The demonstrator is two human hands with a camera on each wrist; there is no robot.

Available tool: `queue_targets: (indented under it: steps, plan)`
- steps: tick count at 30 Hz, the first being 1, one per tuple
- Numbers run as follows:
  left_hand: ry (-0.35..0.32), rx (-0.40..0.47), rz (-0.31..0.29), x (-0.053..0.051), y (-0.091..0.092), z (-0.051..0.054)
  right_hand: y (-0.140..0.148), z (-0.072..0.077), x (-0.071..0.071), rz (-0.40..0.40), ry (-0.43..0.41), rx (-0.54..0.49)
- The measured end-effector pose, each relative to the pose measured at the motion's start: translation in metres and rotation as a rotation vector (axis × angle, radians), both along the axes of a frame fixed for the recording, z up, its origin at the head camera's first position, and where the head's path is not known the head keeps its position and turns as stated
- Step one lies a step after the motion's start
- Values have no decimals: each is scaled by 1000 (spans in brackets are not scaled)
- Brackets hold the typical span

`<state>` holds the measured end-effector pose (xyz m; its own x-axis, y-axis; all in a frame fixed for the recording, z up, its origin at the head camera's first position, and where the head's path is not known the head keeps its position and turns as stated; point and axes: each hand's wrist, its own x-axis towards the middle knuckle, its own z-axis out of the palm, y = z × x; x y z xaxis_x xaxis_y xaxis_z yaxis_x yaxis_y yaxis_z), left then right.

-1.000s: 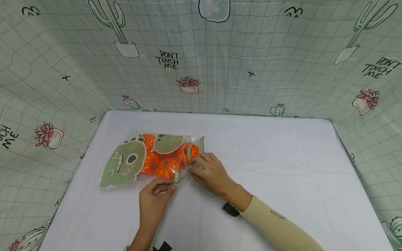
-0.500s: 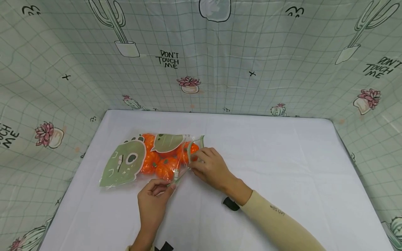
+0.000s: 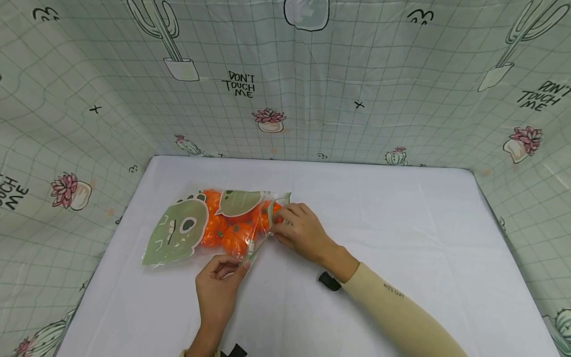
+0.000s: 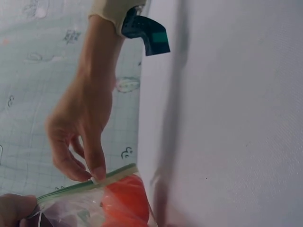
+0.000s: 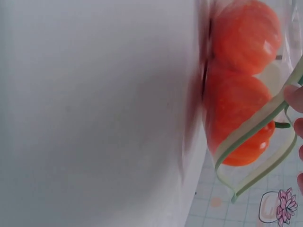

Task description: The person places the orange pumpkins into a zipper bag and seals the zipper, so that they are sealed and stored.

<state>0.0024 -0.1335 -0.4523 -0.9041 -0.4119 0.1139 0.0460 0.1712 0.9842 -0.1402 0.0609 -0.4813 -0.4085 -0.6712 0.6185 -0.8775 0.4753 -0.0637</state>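
A clear zip bag with green cartoon prints lies on the white table, its mouth towards the right. Several small orange pumpkins show through the plastic. My left hand pinches the near end of the bag's green-edged mouth. Further along that edge, my right hand pinches the zip strip between thumb and fingers. A small white piece, like a zip slider, sits at the right fingertips in the left wrist view. Beyond the right fingers, the green zip strips stand apart in a loop in the right wrist view.
The white-covered table extends to the right of the bag and in front of it. A cloth wall with grid lines and cactus drawings rises behind it and at both sides. A black strap piece shows beside the right wrist.
My right hand has slid a little along the bag's mouth towards the far side, away from the left hand. The left hand and the bag stay nearly where they were.
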Motion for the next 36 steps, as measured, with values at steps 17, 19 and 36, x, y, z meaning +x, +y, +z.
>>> queue_targets:
  steps: [17, 19, 36]
  plan:
    - [-103, 67, -18, -1, -5, 6, 3, 5, -11, 28, 32, 1]
    - [-157, 92, -29, -2, -7, 7, 3, 5, -9, 28, 39, 9]
    - [-170, 225, -57, -1, -9, 6, 3, 5, -16, 36, 79, 37]
